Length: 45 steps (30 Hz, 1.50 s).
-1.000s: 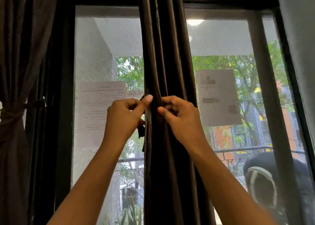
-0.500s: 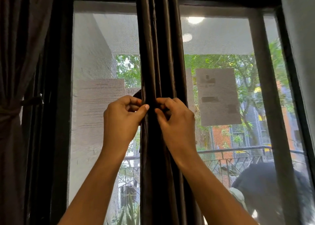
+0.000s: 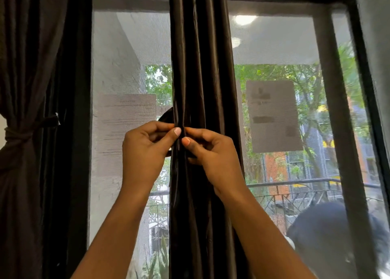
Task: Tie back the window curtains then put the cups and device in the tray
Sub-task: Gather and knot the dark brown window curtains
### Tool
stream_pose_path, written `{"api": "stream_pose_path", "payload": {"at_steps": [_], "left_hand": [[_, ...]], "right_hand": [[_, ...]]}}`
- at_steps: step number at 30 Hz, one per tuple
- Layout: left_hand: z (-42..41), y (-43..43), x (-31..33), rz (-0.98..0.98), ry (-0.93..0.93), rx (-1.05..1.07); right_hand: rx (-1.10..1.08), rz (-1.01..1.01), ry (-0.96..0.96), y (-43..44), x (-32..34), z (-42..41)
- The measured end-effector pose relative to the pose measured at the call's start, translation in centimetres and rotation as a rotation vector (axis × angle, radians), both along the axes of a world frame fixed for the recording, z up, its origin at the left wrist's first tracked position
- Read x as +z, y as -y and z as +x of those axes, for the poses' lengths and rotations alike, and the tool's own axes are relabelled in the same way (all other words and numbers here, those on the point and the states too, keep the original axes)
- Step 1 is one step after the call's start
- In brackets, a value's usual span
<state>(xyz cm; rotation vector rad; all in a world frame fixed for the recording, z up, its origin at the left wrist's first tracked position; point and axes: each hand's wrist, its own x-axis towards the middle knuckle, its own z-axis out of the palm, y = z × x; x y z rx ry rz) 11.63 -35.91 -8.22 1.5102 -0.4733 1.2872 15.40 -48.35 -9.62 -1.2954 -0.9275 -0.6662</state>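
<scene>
At the window, our left hand (image 3: 147, 149) and right hand (image 3: 213, 154) meet at the centre of the frame, on the front of the gathered brown curtain (image 3: 200, 67) that hangs from 12 to 6 o'clock. Each grip is closed small: thumb and curled fingers pinch what looks like a dark tie band (image 3: 166, 115), whose loop shows at 11 o'clock of the left hand, with the two thumbs almost touching over a fold of the cloth. We cannot tell whether a knot is formed under the fingers.

At 9 o'clock a second curtain (image 3: 21, 183) is already cinched by its own tie (image 3: 16, 134) beside the window frame (image 3: 78, 130). We judge the first part of the task half done, with this centre curtain the one in hand.

The cups, the device and the tray are nowhere in view, so no container or contents can be reported; that part is all to come. Two paper notices (image 3: 274, 116) are on the glass, and a dark-haired head (image 3: 329, 236) sits at 4 o'clock.
</scene>
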Motion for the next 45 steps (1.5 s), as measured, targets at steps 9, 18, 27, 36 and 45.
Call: {"api": "stream_pose_path", "payload": {"at_steps": [9, 18, 27, 36, 45], "left_hand": [[0.1, -1.5, -0.3, -0.018, -0.020, 0.037], [-0.5, -0.5, -0.4, 0.014, 0.029, 0.064], [-0.9, 1.2, -0.5, 0.011, 0.058, -0.026], [-0.7, 0.7, 0.5, -0.079, -0.068, -0.150], [1.1, -0.1, 0.2, -0.057, -0.042, 0.253]], "right_hand": [[-0.248, 0.041, 0.016, 0.5, 0.1, -0.1], [-0.722, -0.009, 0.381, 0.3, -0.5, -2.0], [-0.657, 0.019, 0.471, -0.9, -1.0, -1.2], [-0.436, -0.213, 0.389, 0.8, -0.5, -1.2], [-1.029, -0.153, 0.269, 1.7, 0.1, -0.1]]}}
